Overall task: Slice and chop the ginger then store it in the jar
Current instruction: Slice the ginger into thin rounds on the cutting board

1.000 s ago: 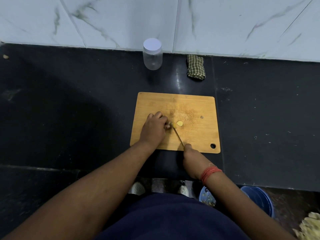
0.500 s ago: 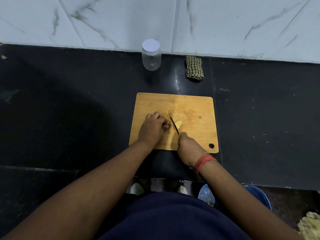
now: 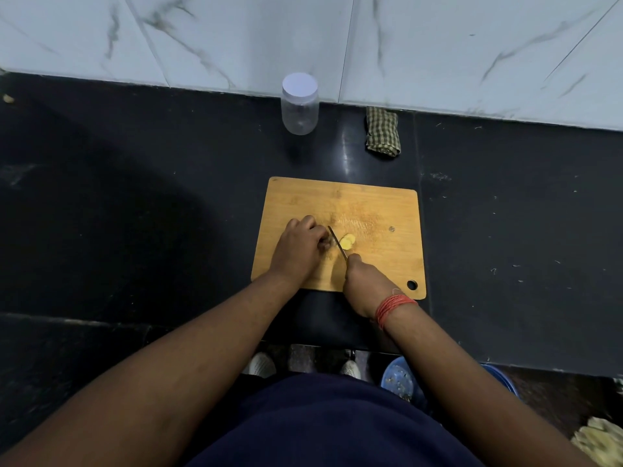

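Resting on the wooden cutting board (image 3: 377,210), the left hand (image 3: 298,251) curls its fingers over the uncut ginger, which stays hidden beneath them. The right hand (image 3: 365,284) grips a knife (image 3: 337,242), its blade angled between the left fingers and a few yellow ginger slices (image 3: 347,242) lying on the board. Back by the wall, a clear jar (image 3: 300,104) stands upright on the dark worktop (image 3: 135,197), white lid on, apparently empty, beside a folded checked cloth (image 3: 383,133).
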